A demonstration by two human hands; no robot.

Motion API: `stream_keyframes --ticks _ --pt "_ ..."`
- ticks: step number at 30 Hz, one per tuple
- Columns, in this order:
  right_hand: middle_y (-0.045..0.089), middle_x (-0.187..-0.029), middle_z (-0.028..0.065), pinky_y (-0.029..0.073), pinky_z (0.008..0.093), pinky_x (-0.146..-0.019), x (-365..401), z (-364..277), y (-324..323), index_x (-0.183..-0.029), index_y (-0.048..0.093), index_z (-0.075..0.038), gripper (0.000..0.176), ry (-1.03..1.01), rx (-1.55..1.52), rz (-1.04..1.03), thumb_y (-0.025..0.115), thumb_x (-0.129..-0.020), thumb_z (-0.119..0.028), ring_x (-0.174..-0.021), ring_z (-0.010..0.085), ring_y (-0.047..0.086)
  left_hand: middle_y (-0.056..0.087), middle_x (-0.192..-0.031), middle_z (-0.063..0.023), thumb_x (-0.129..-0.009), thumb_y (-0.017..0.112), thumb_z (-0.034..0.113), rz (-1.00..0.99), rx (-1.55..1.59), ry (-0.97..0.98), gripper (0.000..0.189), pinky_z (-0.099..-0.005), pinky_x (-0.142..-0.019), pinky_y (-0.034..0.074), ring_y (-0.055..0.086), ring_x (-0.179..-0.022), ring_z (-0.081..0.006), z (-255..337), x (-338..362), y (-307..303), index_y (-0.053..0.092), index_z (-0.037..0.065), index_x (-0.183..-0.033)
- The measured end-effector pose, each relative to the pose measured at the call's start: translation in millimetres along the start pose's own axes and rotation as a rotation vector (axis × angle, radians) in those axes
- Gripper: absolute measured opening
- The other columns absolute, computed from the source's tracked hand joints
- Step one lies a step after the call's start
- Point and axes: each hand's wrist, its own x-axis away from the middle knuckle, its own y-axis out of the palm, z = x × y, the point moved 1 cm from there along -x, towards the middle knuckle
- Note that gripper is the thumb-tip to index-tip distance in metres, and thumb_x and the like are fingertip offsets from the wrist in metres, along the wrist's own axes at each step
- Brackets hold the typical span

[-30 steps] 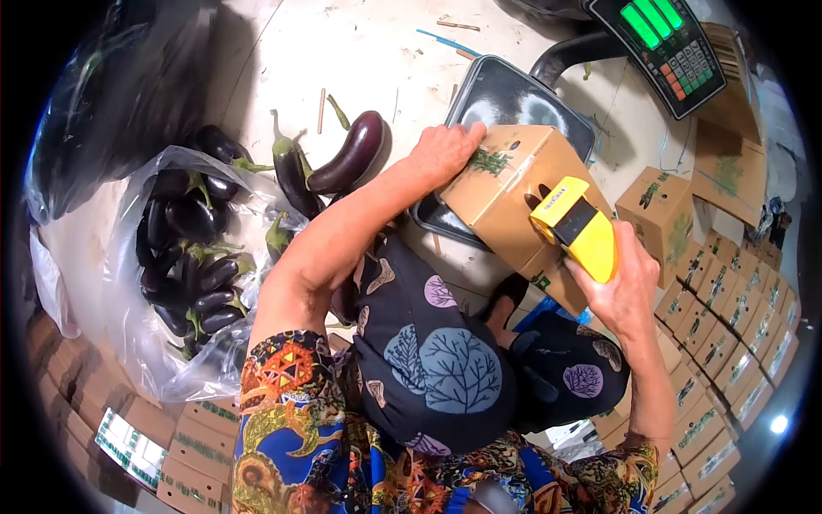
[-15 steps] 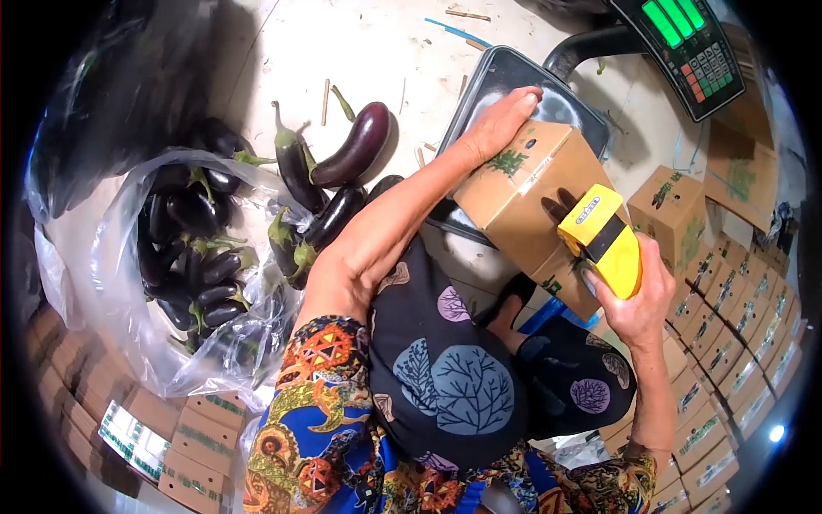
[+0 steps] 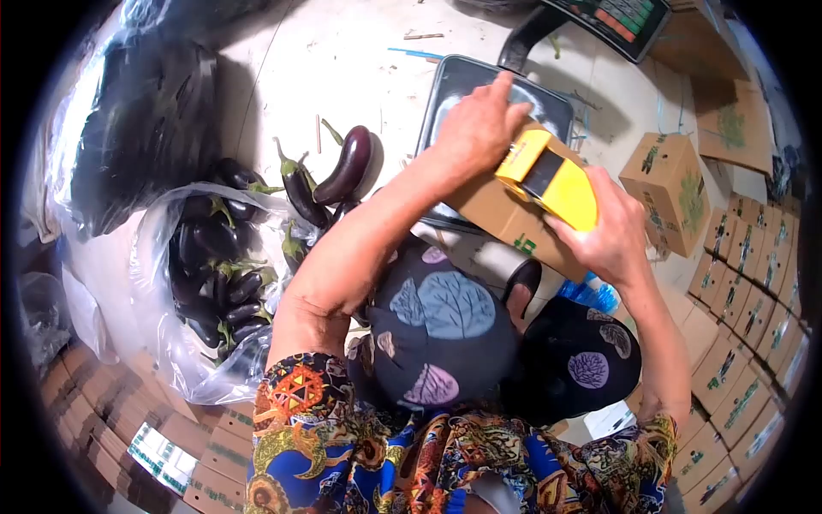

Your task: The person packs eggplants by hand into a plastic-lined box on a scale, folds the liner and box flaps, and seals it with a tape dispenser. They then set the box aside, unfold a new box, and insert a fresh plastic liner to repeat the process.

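My right hand (image 3: 612, 227) is wrapped round a yellow tape dispenser (image 3: 556, 184), which is pressed against a brown cardboard box (image 3: 505, 218). The dispenser's front end sits near the box's far edge, close to my left fingers. My left hand (image 3: 479, 124) holds the far end of the box, with one finger stretched forward. The box is tilted over the black-rimmed scale platform (image 3: 425, 111), and my hands and the dispenser hide part of it.
Purple eggplants (image 3: 345, 167) lie on the floor to the left, with more in a clear plastic bag (image 3: 154, 257). Another closed box (image 3: 664, 188) stands at right, near stacked cartons (image 3: 745, 265). A scale display (image 3: 621, 21) rises at the top. A dark bundle (image 3: 145, 128) stands at upper left.
My right hand has moved the dispenser up and left over the box, closer to my left hand. The box has turned and shifted left in view. The camera view has shifted too.
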Motion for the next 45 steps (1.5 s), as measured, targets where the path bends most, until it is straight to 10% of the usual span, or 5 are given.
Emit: stream_keyframes --ticks 19,33,45 --pt "0.064 -0.097 0.0205 0.054 0.0424 -0.077 157.3 141.5 -2.3 -0.111 0.053 0.000 0.057 0.139 0.020 0.097 0.082 -0.067 -0.020 -0.090 0.0383 0.064 0.065 -0.090 -0.0285 -0.099 0.044 0.040 -0.027 -0.203 -0.019 0.047 -0.0481 -0.079 0.048 0.063 -0.090 -0.0457 -1.5 -3.8 -4.1 0.044 0.010 -0.136" --pt "0.063 -0.092 0.0254 0.054 0.0427 -0.075 156.1 164.0 105.1 -0.124 0.038 0.011 0.084 0.293 -0.477 0.105 0.083 -0.068 -0.033 -0.085 0.0422 0.064 0.064 -0.109 -0.0269 -0.100 0.041 0.042 -0.111 -0.183 -0.045 0.049 -0.0407 -0.095 0.043 0.061 -0.107 -0.0367 -5.0 -6.9 -11.0 0.044 0.009 -0.136" --pt "0.061 -0.094 0.0251 0.053 0.0461 -0.076 186.6 223.1 145.0 -0.112 0.040 -0.002 0.064 0.346 -0.285 0.013 0.082 -0.070 -0.027 -0.090 0.0438 0.062 0.065 -0.111 -0.0230 -0.098 0.041 0.042 -0.094 -0.225 -0.069 0.048 -0.0393 -0.095 0.043 0.061 -0.107 -0.0350 -5.0 -8.7 -14.2 0.050 0.008 -0.131"
